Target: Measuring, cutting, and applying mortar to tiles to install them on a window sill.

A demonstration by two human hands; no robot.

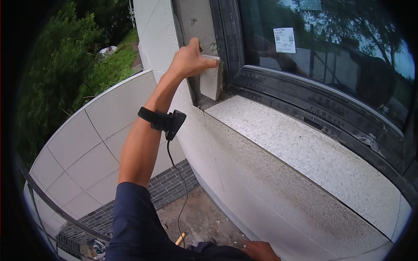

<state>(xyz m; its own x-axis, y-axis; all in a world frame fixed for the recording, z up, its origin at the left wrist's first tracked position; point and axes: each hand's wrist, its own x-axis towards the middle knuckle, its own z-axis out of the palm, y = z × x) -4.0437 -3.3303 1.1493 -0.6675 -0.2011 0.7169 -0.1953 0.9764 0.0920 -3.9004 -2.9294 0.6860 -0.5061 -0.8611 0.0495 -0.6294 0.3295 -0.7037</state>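
Note:
My left arm reaches up to the window corner, with a black strap, a small black device and a cable on the forearm. My left hand (190,61) is closed on the top of a short grey-white tile piece (211,80), its thumb over the upper edge. The tile piece stands slightly tilted in the corner between the bare cement strip (197,26) of the window reveal and the dark window frame (230,48). Below it lies the speckled stone sill (278,130). My right hand (261,251) shows only partly at the lower edge, near the wall; its fingers are mostly hidden.
A window pane (331,48) with a white label fills the upper right. A tiled parapet (82,148) curves along the left, above dark brickwork (170,182), with greenery beyond. A dark metal rail (65,213) crosses the lower left. A yellow object (180,238) lies on the dirty ground below.

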